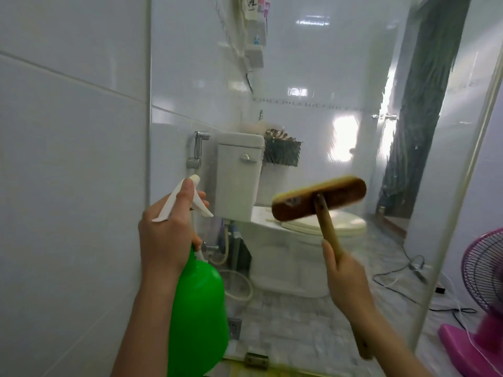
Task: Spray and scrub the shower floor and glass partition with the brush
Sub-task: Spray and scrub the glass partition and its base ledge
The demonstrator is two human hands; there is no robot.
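My left hand [166,232] grips the neck of a green spray bottle [198,308], fingers over its white trigger head, nozzle aimed at the glass partition [326,77] just ahead. My right hand [345,278] holds the wooden handle of a scrub brush [319,198]. The brush's brown block with yellow bristles is raised against the glass at about chest height, tilted up to the right. The shower floor is barely visible at the bottom edge.
White tiled wall [68,159] fills the left. Behind the glass stand a toilet [285,240], a bidet sprayer [197,148] and a dark basket. A pink fan [484,281] and loose cables lie on the right, past the glass edge. A metal hinge [255,360] sits at the glass base.
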